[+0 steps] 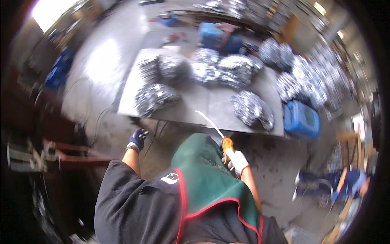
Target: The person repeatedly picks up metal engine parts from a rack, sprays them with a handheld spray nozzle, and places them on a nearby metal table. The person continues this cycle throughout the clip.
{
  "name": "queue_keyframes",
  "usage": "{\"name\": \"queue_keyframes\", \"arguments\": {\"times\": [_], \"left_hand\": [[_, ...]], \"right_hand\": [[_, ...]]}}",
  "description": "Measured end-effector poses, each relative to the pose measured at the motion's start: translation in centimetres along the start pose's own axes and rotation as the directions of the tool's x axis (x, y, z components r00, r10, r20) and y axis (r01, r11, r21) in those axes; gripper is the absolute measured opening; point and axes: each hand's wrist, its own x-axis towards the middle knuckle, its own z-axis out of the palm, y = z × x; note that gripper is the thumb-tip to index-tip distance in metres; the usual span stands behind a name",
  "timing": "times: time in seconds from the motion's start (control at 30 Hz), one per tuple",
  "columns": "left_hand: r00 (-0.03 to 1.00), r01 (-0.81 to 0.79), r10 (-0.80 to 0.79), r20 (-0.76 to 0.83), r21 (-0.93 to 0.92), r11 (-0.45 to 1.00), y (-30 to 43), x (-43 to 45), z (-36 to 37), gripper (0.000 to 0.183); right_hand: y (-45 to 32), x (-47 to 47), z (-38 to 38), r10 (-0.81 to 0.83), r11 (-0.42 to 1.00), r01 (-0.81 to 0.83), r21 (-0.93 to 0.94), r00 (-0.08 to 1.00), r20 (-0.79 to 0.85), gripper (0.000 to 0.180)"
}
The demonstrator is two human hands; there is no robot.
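Observation:
My left hand, in a dark blue glove, hangs beside my body near the table's front edge. It seems to hold nothing, with its fingers loosely bent and partly apart. In a white and grey glove, my right hand grips an orange-handled tool. A long, thin, pale, slightly curved blade or rod reaches from the handle over the front edge of the grey-topped table. Shiny silvery metal bundles stand on the table, one front left and one front right. A green apron with red trim covers my front.
More silvery bundles are heaped right of the table. A blue plastic jerrycan stands by its right corner; a blue container is at the back. A red metal frame lies left. Another person is bent over at far right.

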Motion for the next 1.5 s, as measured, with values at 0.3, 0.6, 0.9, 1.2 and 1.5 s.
{"name": "queue_keyframes", "arguments": {"times": [0.3,0.6,0.9,1.2,1.5], "left_hand": [[0.630,0.350,-0.768,-0.111,-0.843,0.409,-10.1,-33.2,-2.2,0.053],[0.675,-0.213,-0.627,-0.389,-0.916,0.339,-11.9,-37.9,-9.3,0.049],[0.772,-0.394,-0.371,-0.516,-0.847,0.357,-8.3,-35.1,-24.3,0.042],[0.714,-0.546,-0.350,-0.606,-0.795,0.263,-2.9,-38.1,-35.8,0.035],[0.615,-0.764,-0.016,-0.788,-0.601,0.235,3.2,-41.6,-35.1,0.051]], "right_hand": [[1.9,-4.6,9.8,0.067,0.941,0.036,-0.336,0.955,0.290,0.032],[0.4,-6.7,16.6,0.175,0.982,-0.177,-0.063,0.736,0.654,0.039],[6.7,-4.0,31.5,0.191,0.918,-0.397,-0.011,0.416,0.889,0.055],[8.1,-4.4,42.5,0.267,0.937,-0.336,-0.100,0.501,0.823,0.063],[2.5,-2.5,47.7,0.325,0.942,-0.217,-0.258,0.382,0.865,0.062]]}}
